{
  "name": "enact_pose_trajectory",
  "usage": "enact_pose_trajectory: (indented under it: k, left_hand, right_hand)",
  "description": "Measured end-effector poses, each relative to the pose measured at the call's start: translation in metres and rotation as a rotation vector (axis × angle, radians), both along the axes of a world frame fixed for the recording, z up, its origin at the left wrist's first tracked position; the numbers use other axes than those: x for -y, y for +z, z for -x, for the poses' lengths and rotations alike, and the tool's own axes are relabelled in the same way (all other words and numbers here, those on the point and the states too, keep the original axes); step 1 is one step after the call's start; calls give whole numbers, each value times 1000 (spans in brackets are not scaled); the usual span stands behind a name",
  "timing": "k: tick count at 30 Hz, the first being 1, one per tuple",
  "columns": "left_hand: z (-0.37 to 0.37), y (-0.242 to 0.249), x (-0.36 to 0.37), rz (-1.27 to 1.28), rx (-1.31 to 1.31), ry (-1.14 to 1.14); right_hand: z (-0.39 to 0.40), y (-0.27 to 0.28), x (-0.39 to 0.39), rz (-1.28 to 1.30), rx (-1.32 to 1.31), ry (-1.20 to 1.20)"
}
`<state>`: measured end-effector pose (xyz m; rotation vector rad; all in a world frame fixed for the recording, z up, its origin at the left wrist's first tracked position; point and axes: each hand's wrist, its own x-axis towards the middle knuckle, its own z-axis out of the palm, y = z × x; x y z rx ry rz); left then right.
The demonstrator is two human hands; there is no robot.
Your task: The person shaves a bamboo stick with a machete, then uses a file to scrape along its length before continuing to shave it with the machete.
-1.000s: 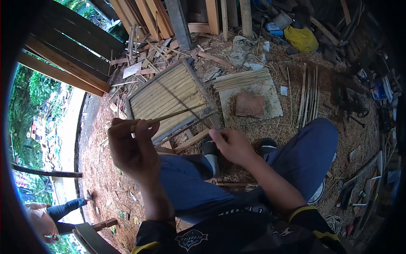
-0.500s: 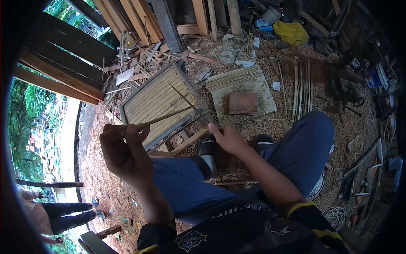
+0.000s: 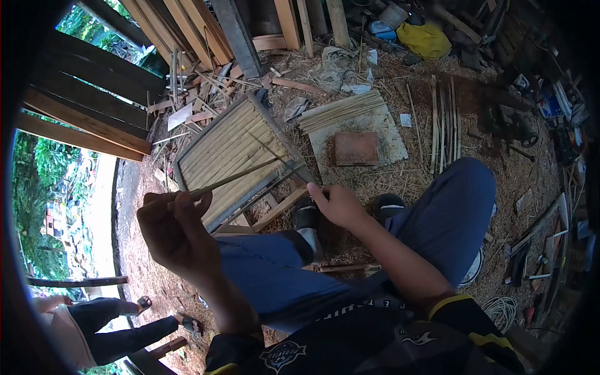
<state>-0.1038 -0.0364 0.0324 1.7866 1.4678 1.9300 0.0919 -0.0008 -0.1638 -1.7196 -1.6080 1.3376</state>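
My left hand (image 3: 178,231), raised at the left, pinches a thin bamboo stick (image 3: 234,179) that points up to the right. In my right hand (image 3: 334,203) is a narrow blade-like tool (image 3: 296,167), which crosses the stick's far end. Beneath them a wooden frame with bamboo slats (image 3: 228,147) lies tilted on the floor. To its right a reddish block (image 3: 356,149) rests on a pale board (image 3: 392,140), and a bundle of thin sticks (image 3: 344,111) lies along the board's upper edge.
Long strips (image 3: 445,125) lie right of the board. A yellow cloth (image 3: 424,40) is at the back. Planks (image 3: 181,31) lean at the upper left. Another person's legs (image 3: 119,328) show at the lower left. Coiled cord (image 3: 500,312) lies at the lower right.
My left hand has shifted slightly left and down with the stick. The blade still crosses the stick's end. At the lower left the other person's legs have moved apart.
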Motion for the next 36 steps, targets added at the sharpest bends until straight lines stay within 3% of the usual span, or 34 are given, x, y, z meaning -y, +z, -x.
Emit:
enact_pose_trajectory:
  k: [2,5,8,11,36]
  left_hand:
    - [-1,0,-1,-10,-11,-10]
    - [0,-1,-3,-17,-7,-23]
    - [3,0,-2,7,-26,-6]
    - [3,0,-4,-1,-41,-23]
    - [0,-1,-1,-12,5,-8]
  right_hand:
    - [-2,-22,-12,47,36,-4]
    - [-9,22,-9,143,50,109]
    - [-2,-3,-6,20,28,26]
    - [-4,-21,-18,67,71,5]
    - [-11,4,-17,175,126,106]
